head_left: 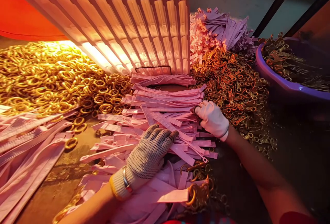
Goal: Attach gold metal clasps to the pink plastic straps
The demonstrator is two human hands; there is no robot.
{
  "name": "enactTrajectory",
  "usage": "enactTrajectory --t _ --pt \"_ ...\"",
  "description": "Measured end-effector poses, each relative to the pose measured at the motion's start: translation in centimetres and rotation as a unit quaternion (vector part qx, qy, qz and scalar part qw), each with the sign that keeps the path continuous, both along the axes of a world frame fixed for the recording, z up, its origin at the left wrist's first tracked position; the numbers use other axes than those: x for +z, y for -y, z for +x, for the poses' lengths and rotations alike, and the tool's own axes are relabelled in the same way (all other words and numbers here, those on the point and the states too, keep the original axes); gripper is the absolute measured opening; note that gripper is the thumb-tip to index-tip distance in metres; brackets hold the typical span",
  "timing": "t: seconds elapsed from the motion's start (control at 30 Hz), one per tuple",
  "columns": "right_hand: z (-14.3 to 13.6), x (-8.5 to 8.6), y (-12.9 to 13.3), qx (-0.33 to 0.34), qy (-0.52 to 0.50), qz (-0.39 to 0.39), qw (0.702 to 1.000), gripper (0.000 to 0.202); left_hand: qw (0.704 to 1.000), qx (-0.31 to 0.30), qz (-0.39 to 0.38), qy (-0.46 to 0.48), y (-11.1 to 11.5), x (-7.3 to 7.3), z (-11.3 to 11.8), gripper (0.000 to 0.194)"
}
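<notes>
My left hand (151, 150), in a dotted knit glove with a metal band at the wrist, rests over a heap of pink straps (144, 98). Its fingers curl down together onto a strap, and their undersides are hidden. To the right, my right hand (212, 119) wears a white glove and is closed by the ends of the straps. Dark fingertips show at its left side; whatever they pinch is hidden. Below my left hand, one wide pink strap (172, 196) carries a brass ring (191, 196) at its end.
Brass rings (51, 76) are piled at left, above long pink straps (28, 148). A ribbed translucent panel (144, 21) stands behind. Metal snap hooks (232, 86) lie at right, beneath a bundle of straps (219, 28). A purple basin (286, 78) holds more metal hardware.
</notes>
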State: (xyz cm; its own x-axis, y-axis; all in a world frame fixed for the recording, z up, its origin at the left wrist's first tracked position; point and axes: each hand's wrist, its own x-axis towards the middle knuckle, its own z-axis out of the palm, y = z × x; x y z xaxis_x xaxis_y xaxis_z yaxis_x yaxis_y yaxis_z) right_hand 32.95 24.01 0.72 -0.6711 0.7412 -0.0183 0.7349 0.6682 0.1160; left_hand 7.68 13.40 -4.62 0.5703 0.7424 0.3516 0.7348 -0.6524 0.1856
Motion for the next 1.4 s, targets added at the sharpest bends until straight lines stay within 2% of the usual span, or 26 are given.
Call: enactTrajectory --t 0.17,0.23,0.3,0.33,0.4,0.47,0.5,0.53,0.6,0.67,0.73,0.83,0.97,1.03,1.07,1.1,1.23,1.4 --pt "0.4 0.1 0.0 -0.062 -0.045 -0.039 0.996 0.036 1.000 0.002 -0.010 0.004 0.0 -0.2 -0.1 0.073" --pt "0.8 0.0 -0.1 -0.086 -0.124 -0.062 0.987 0.036 1.000 0.004 -0.017 0.006 0.1 -0.2 -0.2 0.074" --pt "1.2 -0.2 -0.2 -0.091 -0.256 -0.103 0.957 0.033 1.000 0.006 -0.021 0.008 0.1 -0.2 -0.2 0.076" --pt "1.4 -0.3 -0.3 -0.084 -0.335 -0.139 0.928 0.030 1.000 0.006 -0.020 0.009 0.1 -0.1 -0.2 0.076" --pt "1.6 -0.4 -0.3 -0.060 -0.484 -0.231 0.842 0.021 1.000 0.004 -0.013 0.012 0.1 -0.1 -0.2 0.077" --pt "1.5 -0.4 -0.3 -0.055 -0.583 -0.308 0.750 0.014 1.000 0.003 -0.004 0.016 0.0 0.0 -0.2 0.077" --pt "1.4 -0.3 -0.3 -0.065 -0.613 -0.331 0.715 0.015 1.000 0.002 0.000 0.017 0.0 -0.1 -0.2 0.077" --pt "1.2 -0.1 -0.3 -0.082 -0.633 -0.343 0.689 0.018 1.000 -0.001 0.004 0.017 -0.1 -0.1 -0.2 0.077" --pt "1.1 0.2 -0.3 -0.116 -0.653 -0.359 0.657 0.024 1.000 -0.003 0.003 0.014 -0.1 -0.2 -0.3 0.078" --pt "1.2 0.6 -0.4 -0.131 -0.649 -0.385 0.643 0.029 1.000 0.002 -0.004 0.012 0.0 -0.3 -0.4 0.083" --pt "1.3 0.9 -0.4 -0.120 -0.624 -0.414 0.652 0.031 1.000 0.019 -0.010 0.014 0.1 -0.4 -0.2 0.092" --pt "1.2 1.3 0.4 -0.074 -0.557 -0.426 0.709 0.029 0.999 0.043 -0.020 0.002 0.1 0.0 0.3 0.105" --pt "0.6 2.3 2.0 0.045 -0.435 -0.375 0.818 0.014 0.994 0.023 -0.075 -0.077 -0.6 1.0 1.1 0.101" --pt "0.9 3.2 2.3 0.057 -0.432 -0.341 0.833 0.011 0.991 0.017 -0.094 -0.096 -0.9 1.4 1.2 0.097" --pt "1.3 3.6 2.3 0.036 -0.459 -0.333 0.823 0.011 0.991 0.019 -0.096 -0.095 -1.0 1.5 1.2 0.095" --pt "1.8 4.1 2.2 0.003 -0.501 -0.331 0.799 0.012 0.991 0.022 -0.095 -0.091 -1.1 1.5 1.1 0.094" --pt "4.2 5.5 1.6 -0.107 -0.657 -0.324 0.673 0.023 0.992 0.021 -0.099 -0.080 -1.2 1.3 0.8 0.091" --pt "4.5 5.8 1.6 -0.125 -0.749 -0.282 0.587 0.026 0.991 0.023 -0.109 -0.075 -1.4 1.4 0.9 0.092"
